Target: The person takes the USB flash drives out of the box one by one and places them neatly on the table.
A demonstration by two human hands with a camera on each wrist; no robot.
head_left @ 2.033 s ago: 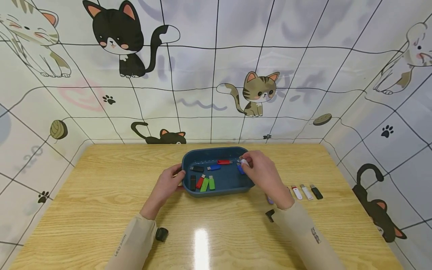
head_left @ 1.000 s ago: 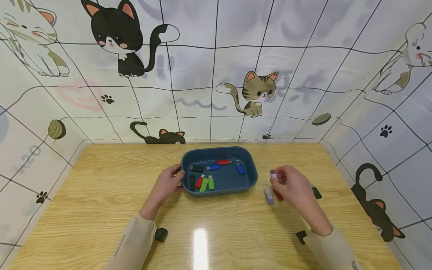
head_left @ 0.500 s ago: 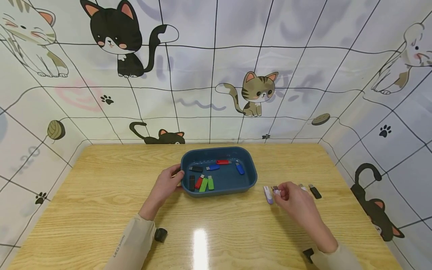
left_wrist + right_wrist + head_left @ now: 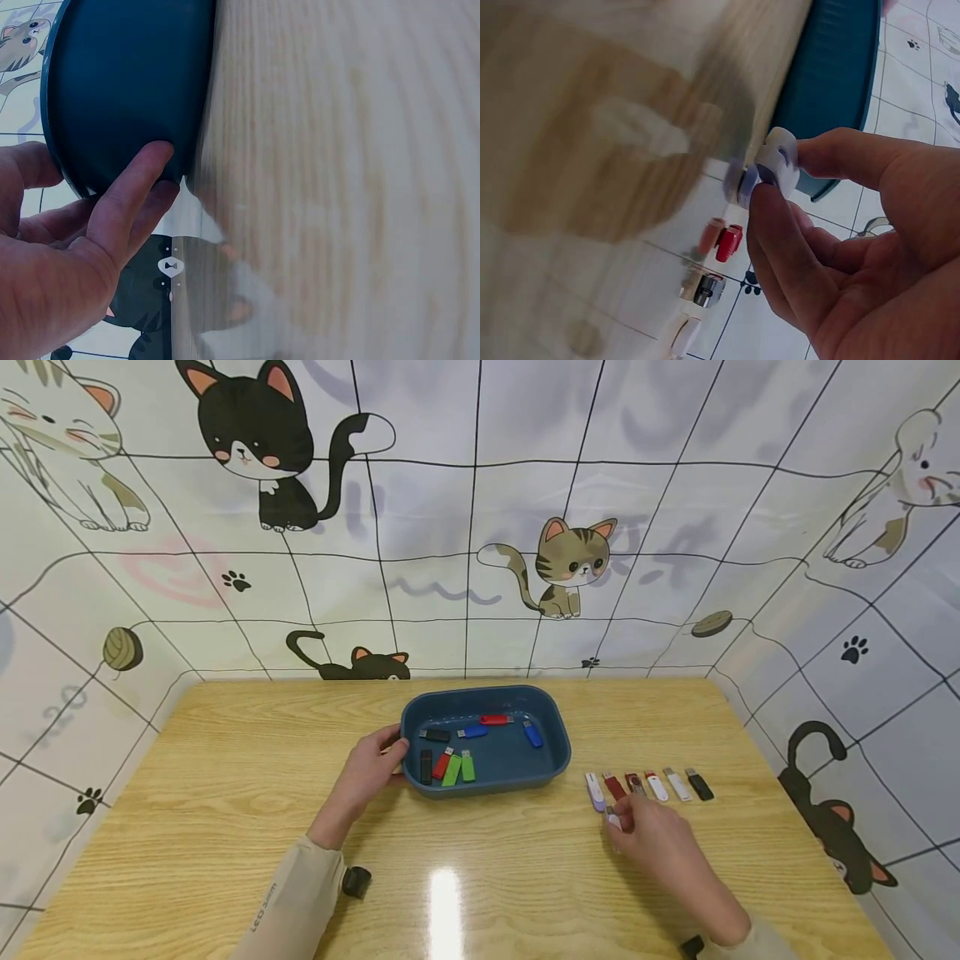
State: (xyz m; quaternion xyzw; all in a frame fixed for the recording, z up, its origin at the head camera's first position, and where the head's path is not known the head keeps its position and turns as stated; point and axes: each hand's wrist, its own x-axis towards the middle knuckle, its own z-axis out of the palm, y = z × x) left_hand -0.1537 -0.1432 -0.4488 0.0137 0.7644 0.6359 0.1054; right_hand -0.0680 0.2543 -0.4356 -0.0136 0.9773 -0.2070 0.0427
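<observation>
The white USB stick [image 4: 614, 819] was found in my right hand [image 4: 663, 841], pinched between thumb and fingers, its connector end directed away from me. It stood on my side of a row of six sticks, just below the near end of the white-and-lavender stick [image 4: 595, 792]; whether it touched the table [image 4: 300, 710] I could not tell.

To the right of the white-and-lavender stick, in order, lay a dark red stick [image 4: 615, 787], a stick with a metal cover [image 4: 634, 783], a red-and-white stick [image 4: 657, 786], a plain white stick [image 4: 678, 784] and a black stick [image 4: 701, 784], all set apart from one another.

Left of the row stood the blue tray [image 4: 517, 770]. My left hand [image 4: 369, 770] gripped its left end, thumb at the rim, fingers bent against the outer wall. Inside I counted eight sticks: two black, two red, two blue, two green, the green pair [image 4: 460, 768] side by side.

Behind the table hung a white cloth [image 4: 427, 518] printed with cats.
</observation>
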